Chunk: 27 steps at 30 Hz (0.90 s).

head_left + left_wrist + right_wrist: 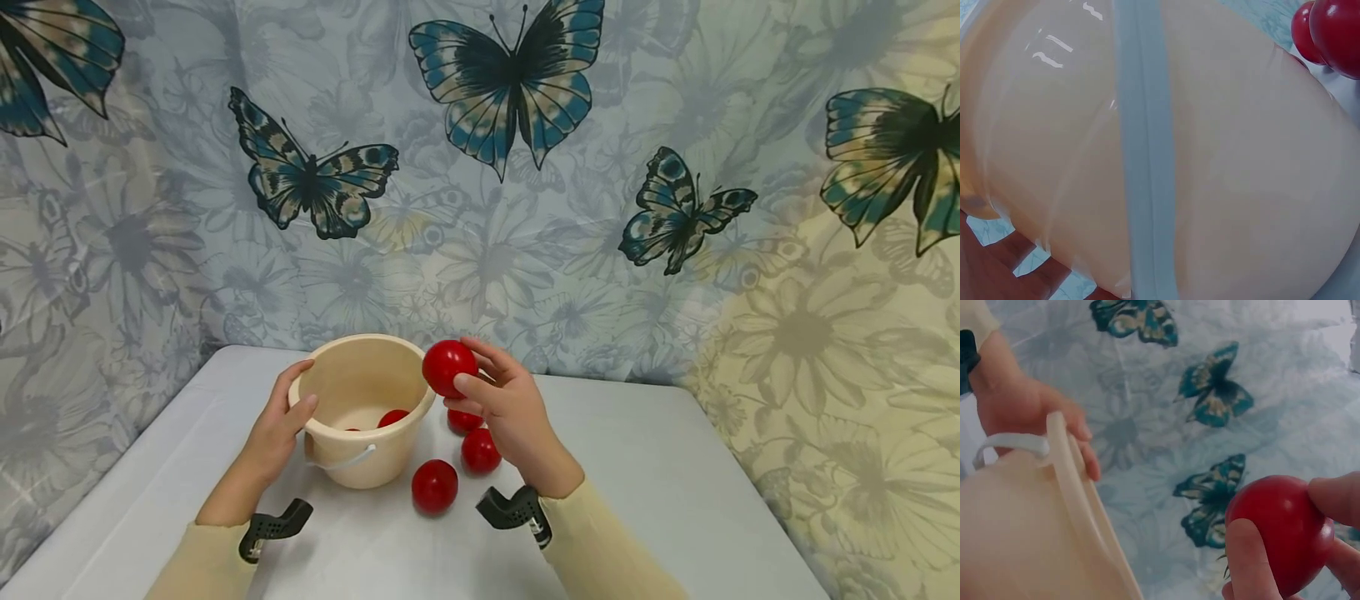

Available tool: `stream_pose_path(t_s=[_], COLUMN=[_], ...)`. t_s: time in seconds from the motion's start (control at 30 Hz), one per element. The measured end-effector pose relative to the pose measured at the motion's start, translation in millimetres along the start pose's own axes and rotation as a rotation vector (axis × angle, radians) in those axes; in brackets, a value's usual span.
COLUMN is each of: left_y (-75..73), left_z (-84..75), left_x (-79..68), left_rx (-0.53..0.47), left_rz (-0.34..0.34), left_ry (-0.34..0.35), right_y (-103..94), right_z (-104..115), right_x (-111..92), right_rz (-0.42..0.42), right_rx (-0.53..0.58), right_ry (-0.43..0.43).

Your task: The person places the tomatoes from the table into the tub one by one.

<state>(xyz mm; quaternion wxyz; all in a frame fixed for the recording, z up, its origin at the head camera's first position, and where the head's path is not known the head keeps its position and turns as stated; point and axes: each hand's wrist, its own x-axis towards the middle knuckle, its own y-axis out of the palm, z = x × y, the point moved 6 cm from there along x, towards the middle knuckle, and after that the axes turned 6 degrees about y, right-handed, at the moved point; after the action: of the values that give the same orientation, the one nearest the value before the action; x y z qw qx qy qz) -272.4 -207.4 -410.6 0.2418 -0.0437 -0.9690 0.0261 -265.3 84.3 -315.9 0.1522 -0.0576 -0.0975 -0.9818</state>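
A cream plastic bucket (pixel 360 471) with a pale handle (pixel 348 460) stands on the table, its mouth tipped slightly toward the head camera. My left hand (pixel 273 429) grips its left rim, thumb over the edge. Beside the right rim, my right hand (pixel 513 408) holds a red tomato (pixel 448 367) in the air between thumb and fingers. Green sepals show on that tomato (pixel 1288 544) in the right wrist view. Inside the bucket lies another tomato (pixel 393 417), with a sliver of red next to it. In the left wrist view the bucket wall (pixel 1260 162) fills most of the picture.
Right of the bucket, three more tomatoes sit on the white table (pixel 615 467): one in front (pixel 435 487), one behind it (pixel 481 451), and one farther back (pixel 463 421), partly hidden by my right hand. A butterfly-patterned cloth (pixel 510 275) hangs behind the table.
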Motion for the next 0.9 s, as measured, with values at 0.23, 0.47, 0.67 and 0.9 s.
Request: stream_pose_path(t_s=[0.23,0.47,0.67,0.9], left_y=[-0.8,-0.1,0.0,-0.2], left_z=[-0.4,-0.7,-1.1,-0.6], left_x=[0.4,1.5,1.8,0.8], left_rx=[-0.029,-0.054,-0.043,-0.038], left_rz=[-0.001,-0.002,-0.003,-0.003], left_ry=[0.012,0.019,0.010,0.003], right_y=[31.0,44.5,55.3,57.6], right_z=[-1.6,-13.2,-20.8,-40.9], right_x=[41.1,65.4,74.8,85.0], right_rz=[0.069,0.066,0.070,0.057], right_rx=[-0.117,-0.178,-0.177,-0.208], right_ry=[0.019,0.038,0.022,0.053])
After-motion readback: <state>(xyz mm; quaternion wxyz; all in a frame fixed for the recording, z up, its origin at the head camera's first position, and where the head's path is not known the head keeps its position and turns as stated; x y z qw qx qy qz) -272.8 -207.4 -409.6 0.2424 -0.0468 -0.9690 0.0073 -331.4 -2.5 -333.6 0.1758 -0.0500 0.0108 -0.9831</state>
